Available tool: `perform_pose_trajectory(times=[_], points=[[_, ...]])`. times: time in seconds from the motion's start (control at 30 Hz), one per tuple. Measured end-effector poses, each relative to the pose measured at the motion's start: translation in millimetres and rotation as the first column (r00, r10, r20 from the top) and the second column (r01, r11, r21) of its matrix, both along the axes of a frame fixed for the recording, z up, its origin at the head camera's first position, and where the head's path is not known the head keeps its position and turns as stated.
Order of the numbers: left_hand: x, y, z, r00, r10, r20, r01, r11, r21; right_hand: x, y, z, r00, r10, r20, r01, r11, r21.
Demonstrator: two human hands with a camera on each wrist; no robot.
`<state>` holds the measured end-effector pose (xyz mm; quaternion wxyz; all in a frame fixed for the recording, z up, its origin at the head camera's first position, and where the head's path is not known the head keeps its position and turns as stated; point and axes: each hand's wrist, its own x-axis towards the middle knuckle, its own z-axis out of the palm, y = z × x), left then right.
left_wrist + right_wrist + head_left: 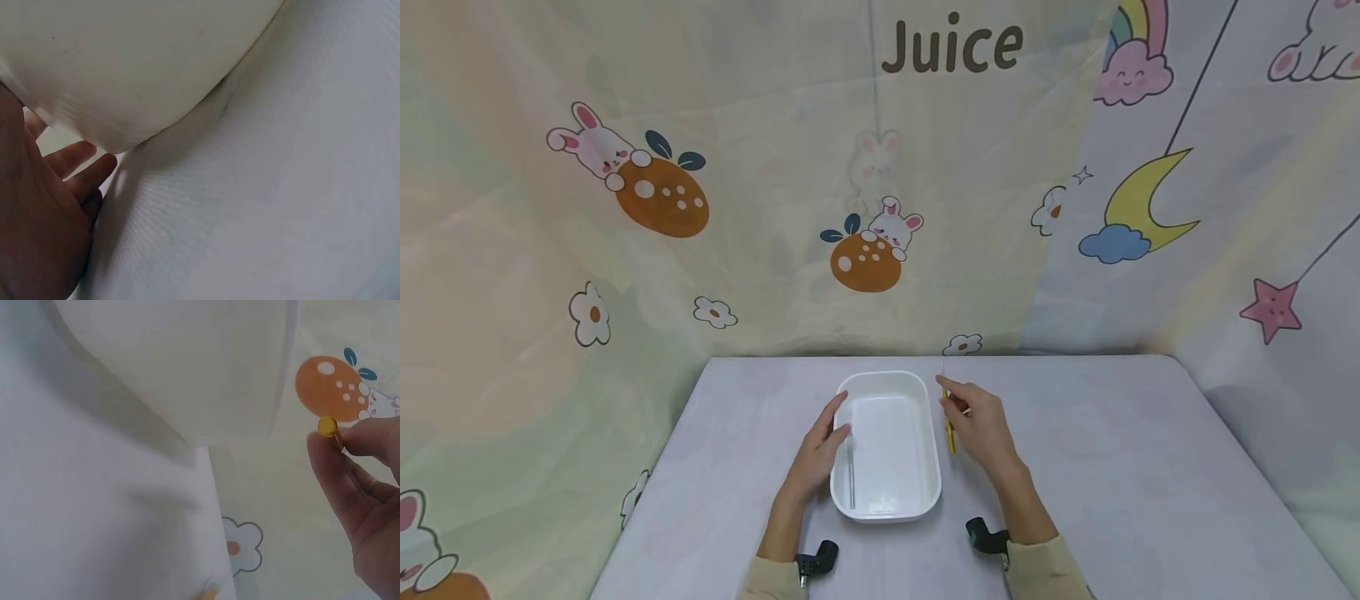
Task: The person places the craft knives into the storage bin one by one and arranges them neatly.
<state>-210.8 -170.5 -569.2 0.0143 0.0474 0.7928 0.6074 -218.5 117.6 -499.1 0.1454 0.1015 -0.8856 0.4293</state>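
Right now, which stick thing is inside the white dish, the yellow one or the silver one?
The silver stick. It lies inside the white dish, along its left side; the yellow stick is outside, pinched by the right hand.

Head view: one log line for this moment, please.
left hand: on tray rim | right hand: pinching yellow stick beside tray | in tray: grey stick

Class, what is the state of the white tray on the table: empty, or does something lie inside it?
Not empty. In the head view, a thin grey stick lies inside the white tray, along its left wall. The rest of its floor looks bare.

Glossy white plastic tray, matt woven tablecloth, printed fabric backdrop
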Motion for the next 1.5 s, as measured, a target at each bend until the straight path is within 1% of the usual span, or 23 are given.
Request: perform_pose_trajectory(times=[0.23, 0.3, 0.43, 0.57, 0.73, 0.93, 1.13, 1.33, 1.5], points=[[-0.4, 0, 0.9, 1.0, 0.007, 0.01, -0.007, 1.0, -0.008, 2.4, -7, 4.4, 0.998, 0.03, -0.05, -0.032, 0.999, -0.033], [-0.2, 0, 1.1, 1.0, 0.012, 0.014, -0.012, 1.0, -0.012, 4.0, -9, 6.4, 0.997, 0.038, -0.067, -0.042, 0.998, -0.055], [-0.2, 1, 0.8, 1.0, 0.017, 0.015, -0.017, 1.0, -0.023, 7.1, -15, 9.6, 0.995, 0.065, -0.071, -0.072, 0.991, -0.112], [-0.5, 0, -0.1, 1.0, 0.023, 0.017, -0.022, 0.999, -0.034, 9.8, -21, 11.2, 0.995, 0.088, -0.053, -0.095, 0.984, -0.149], [0.1, 0, 0.5, 1.0, 0.026, 0.013, -0.026, 0.999, -0.046, 11.1, -27, 11.4, 0.996, 0.081, -0.047, -0.087, 0.982, -0.165], [0.1, 0, 1.5, 1.0, 0.015, 0.0, -0.015, 0.999, -0.034, 12.5, -30, 11.3, 0.997, 0.079, -0.018, -0.081, 0.979, -0.189], [-0.5, 1, 0.6, 1.0, 0.013, 0.005, -0.013, 1.0, -0.021, 15.2, -35, 10.8, 0.996, 0.085, 0.024, -0.078, 0.974, -0.215], [-0.3, 1, -0.5, 1.0, 0.011, 0.0, -0.011, 1.0, -0.018, 17.3, -40, 11.5, 0.991, 0.12, 0.065, -0.102, 0.967, -0.231], [-0.1, 1, -0.6, 1.0, 0.012, -0.005, -0.012, 1.0, -0.029, 18.9, -44, 11.0, 0.979, 0.18, 0.099, -0.152, 0.959, -0.241]])
